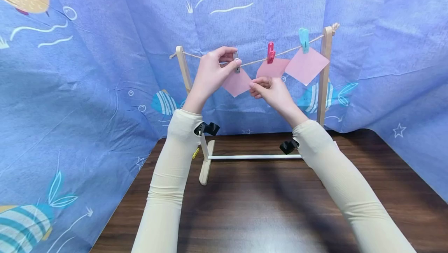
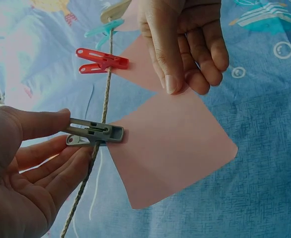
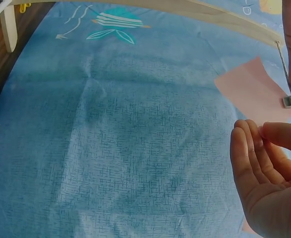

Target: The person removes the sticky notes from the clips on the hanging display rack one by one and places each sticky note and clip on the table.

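Observation:
A square pink paper (image 2: pixel 170 144) hangs by one corner from a twine line, with a grey clothespin (image 2: pixel 98 133) over that corner and the twine (image 2: pixel 107 89). My left hand (image 1: pixel 217 70) pinches the handles of this clothespin between thumb and fingers. With thumb and fingertips, my right hand (image 1: pixel 273 91) pinches the paper's right corner. Just right of it, a second pink paper (image 1: pixel 271 68) hangs from a red clothespin (image 1: pixel 271 53), partly behind my right hand. Farther right, a third pink paper (image 1: pixel 308 65) hangs from a light blue clothespin (image 1: pixel 303 39).
Two wooden posts, left (image 1: pixel 183 68) and right (image 1: pixel 325 78), hold up the twine. A white bar (image 1: pixel 252 157) runs low between them above the dark wooden table (image 1: pixel 259 198). Near the left foot lies a small yellow object (image 1: pixel 195 153). A blue patterned cloth (image 1: pixel 105 70) hangs behind.

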### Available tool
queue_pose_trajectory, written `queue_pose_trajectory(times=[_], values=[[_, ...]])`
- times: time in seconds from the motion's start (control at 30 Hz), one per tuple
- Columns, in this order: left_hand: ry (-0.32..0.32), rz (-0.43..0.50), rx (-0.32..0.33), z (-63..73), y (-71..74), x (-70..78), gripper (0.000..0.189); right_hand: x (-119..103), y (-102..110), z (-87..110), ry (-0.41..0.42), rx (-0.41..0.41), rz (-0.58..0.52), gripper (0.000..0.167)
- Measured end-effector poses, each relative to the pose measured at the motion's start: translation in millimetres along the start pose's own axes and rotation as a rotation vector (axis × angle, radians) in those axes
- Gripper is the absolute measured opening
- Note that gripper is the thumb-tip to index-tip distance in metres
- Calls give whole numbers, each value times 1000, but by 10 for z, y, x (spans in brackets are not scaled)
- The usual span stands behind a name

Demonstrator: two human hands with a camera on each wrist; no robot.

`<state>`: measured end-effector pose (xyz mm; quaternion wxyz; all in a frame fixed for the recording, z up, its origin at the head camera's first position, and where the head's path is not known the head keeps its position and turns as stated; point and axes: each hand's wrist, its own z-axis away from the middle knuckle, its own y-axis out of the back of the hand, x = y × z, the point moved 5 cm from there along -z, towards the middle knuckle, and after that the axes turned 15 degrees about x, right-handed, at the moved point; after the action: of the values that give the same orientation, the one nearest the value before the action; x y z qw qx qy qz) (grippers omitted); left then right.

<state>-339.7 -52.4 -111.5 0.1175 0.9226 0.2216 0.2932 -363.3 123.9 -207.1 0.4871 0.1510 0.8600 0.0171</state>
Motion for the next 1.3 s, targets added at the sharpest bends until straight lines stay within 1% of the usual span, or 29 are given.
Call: queue_pose_trajectory(times=[0.13, 0.37, 0.47, 0.7, 0.93, 1.13, 1.23, 1.3], values=[[-9, 21, 30, 2, 14, 2, 30, -9, 11, 11, -5, 13, -20, 36], [-56, 98, 126, 7, 28, 25, 22, 3, 35, 76, -19, 34, -56, 37], [-56, 128, 156, 9, 30, 31, 19, 23, 50, 95, -23, 39, -84, 38], [-141, 217, 251, 37, 46, 75, 12, 101, 91, 127, -42, 44, -119, 36], [-150, 304, 329, 48, 103, 142, 10, 134, 126, 151, -49, 55, -119, 35], [-154, 352, 359, 68, 152, 142, 12, 156, 174, 195, -52, 59, -101, 38], [-161, 340, 361, 86, 186, 131, 14, 179, 210, 225, -49, 51, -84, 40], [-155, 324, 361, 103, 225, 122, 16, 193, 241, 255, -49, 50, -74, 41]])
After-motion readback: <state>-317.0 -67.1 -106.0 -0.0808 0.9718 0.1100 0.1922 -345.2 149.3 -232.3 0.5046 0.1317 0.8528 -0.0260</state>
